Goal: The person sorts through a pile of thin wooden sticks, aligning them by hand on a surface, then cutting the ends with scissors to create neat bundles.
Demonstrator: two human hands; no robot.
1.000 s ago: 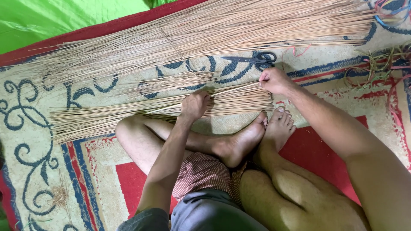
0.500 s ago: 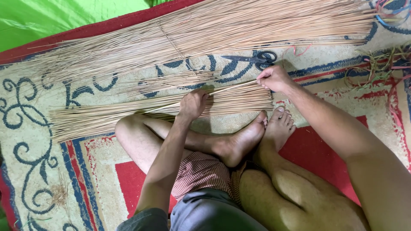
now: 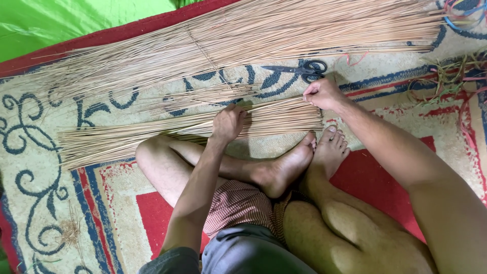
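Observation:
A small bundle of thin tan sticks lies across the carpet just beyond my crossed legs. My left hand rests on its middle, fingers curled over the sticks. My right hand pinches the bundle's right end between thumb and fingers. A few loose sticks lie just behind the bundle. A much larger pile of the same sticks stretches across the far side of the carpet.
Black scissors lie on the patterned carpet right behind my right hand. Coloured cords and grass scraps lie at the right edge. A green sheet covers the far left corner. My bare feet sit beneath the bundle.
Both hands stay on the small bundle; my right hand has shifted slightly along its right end. The bundle itself lies where it was.

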